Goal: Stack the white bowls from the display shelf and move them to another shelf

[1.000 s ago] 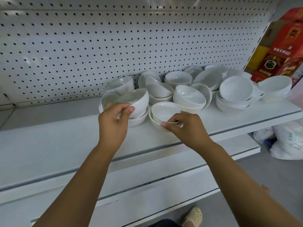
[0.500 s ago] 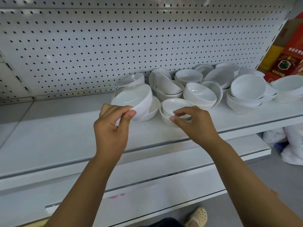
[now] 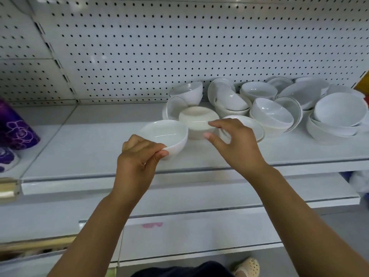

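Over the shelf [image 3: 89, 152], left hand [image 3: 139, 158] pinching white bowl [image 3: 165, 134] by rim; right hand [image 3: 237, 144] spread — empty

White pegboard wall [image 3: 179, 47], grey floor [image 3: 351, 220]

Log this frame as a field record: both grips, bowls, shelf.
left grip: pinches near rim of held bowl
held bowl: white, upright, left of the pile
right grip: open, thumb and fingers spread beside cream bowl; contact unclear
cream bowl: upright, at pile's front left
bowl pile: white bowls, many tilted, right part of shelf
purple patterned ware: far left
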A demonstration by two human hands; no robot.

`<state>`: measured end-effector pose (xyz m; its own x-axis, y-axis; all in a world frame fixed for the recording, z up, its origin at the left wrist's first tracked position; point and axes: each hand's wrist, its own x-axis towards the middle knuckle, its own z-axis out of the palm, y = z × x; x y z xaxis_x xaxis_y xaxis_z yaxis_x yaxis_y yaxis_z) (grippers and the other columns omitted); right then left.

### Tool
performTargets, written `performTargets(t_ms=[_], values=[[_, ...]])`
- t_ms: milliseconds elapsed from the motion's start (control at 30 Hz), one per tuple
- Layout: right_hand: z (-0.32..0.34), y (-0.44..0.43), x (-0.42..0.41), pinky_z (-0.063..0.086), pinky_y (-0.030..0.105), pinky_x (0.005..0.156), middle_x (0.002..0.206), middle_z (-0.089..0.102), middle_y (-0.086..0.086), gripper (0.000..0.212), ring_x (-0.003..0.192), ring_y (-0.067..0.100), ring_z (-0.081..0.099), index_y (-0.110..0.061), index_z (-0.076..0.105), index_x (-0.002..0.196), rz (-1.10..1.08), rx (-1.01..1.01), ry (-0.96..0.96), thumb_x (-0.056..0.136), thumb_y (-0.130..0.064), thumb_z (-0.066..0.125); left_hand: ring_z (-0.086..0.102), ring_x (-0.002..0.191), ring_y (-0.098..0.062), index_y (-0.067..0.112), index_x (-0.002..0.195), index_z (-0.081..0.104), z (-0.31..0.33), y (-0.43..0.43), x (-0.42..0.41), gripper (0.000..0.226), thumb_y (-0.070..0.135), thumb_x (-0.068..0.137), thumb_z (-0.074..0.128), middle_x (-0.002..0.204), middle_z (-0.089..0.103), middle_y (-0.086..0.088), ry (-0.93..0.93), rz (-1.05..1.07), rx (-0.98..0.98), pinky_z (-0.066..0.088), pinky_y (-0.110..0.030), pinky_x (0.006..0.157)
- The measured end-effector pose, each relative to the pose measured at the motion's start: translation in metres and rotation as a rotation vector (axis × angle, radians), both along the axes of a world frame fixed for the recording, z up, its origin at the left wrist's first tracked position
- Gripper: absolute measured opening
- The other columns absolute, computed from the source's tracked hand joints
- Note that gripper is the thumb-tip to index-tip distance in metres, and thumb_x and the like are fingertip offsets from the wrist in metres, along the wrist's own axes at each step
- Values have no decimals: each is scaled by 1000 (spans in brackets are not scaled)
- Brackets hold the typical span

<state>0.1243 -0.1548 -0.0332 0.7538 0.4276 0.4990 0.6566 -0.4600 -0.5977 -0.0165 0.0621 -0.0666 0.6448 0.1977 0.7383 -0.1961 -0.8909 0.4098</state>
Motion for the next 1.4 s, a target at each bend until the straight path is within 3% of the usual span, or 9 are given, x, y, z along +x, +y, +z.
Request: performTargets(t_ms=[67, 267, 467, 567, 633, 767, 1067, 1200, 1400], values=[[1, 7, -2, 37, 4, 98, 120, 72, -1, 34, 112, 8, 60, -16, 74, 120, 67, -4, -25, 90, -31, 78, 53, 93, -15, 9, 93, 80, -5, 5, 0, 26, 26, 95, 61, 88, 75, 3, 6, -6, 38, 47, -35, 81], [-9, 35, 0, 43, 23, 109, 124, 73, 1, 21, 120, 10, 63, -17, 80, 111, 319, -96, 25, 91, -23, 77, 48, 91, -10, 13, 89, 79, -20, 21, 2, 29, 30, 98, 57, 85, 67, 15, 42, -39, 95, 45, -34, 80], [-5, 46, 11, 47, 22, 105, 117, 75, -3, 20, 111, 7, 67, -17, 81, 107, 354, -101, 37, 89, -25, 80, 56, 119, -17, 12, 108, 78, -22, 36, 2, 15, 18, 95, 74, 123, 69, 5, 79, -29, -92, 48, -30, 102], [11, 50, 28, 51, 27, 100, 113, 75, -3, 24, 106, 8, 68, -13, 79, 107, 313, -39, 10, 88, -27, 80, 38, 145, -12, 21, 139, 60, -13, 31, -3, 59, 35, 85, 79, 158, 45, 2, 218, 2, -291, 29, -12, 115], [23, 54, 44, 52, 31, 97, 113, 75, 0, 24, 104, 14, 68, -12, 78, 108, 271, -26, -21, 89, -26, 79, 25, 151, -7, 30, 157, 33, -5, 28, -1, 99, 44, 74, 87, 167, 27, 9, 372, 10, -470, 23, -18, 119], [40, 70, 79, 50, 29, 99, 118, 73, 4, 30, 105, 15, 67, -10, 75, 114, 199, -103, -21, 90, -29, 78, 37, 143, -9, 36, 163, 9, 3, 31, 16, 135, 49, 58, 94, 160, 32, 17, 484, -35, -663, 33, -33, 121], [62, 105, 136, 35, 34, 108, 146, 55, 5, 50, 135, 24, 47, -19, 57, 141, 127, -587, -69, 100, -48, 57, 44, 125, -4, 26, 164, 5, -4, 37, 25, 137, 34, 64, 97, 129, 40, 32, 461, 35, -676, 36, -22, 104], [60, 111, 156, 43, 37, 98, 131, 64, 14, 43, 120, 32, 58, -14, 67, 130, 169, -619, -50, 98, -41, 65, 43, 126, -3, 28, 165, 3, -5, 36, 24, 138, 36, 64, 96, 128, 37, 38, 450, 40, -678, 35, -22, 107], [49, 119, 181, 48, 35, 84, 98, 73, 13, 22, 95, 31, 66, -8, 76, 103, 201, -545, -12, 94, -29, 73, 43, 135, -8, 35, 164, -3, -8, 39, 24, 147, 58, 53, 91, 144, 38, 25, 473, 4, -695, 37, -32, 115]])
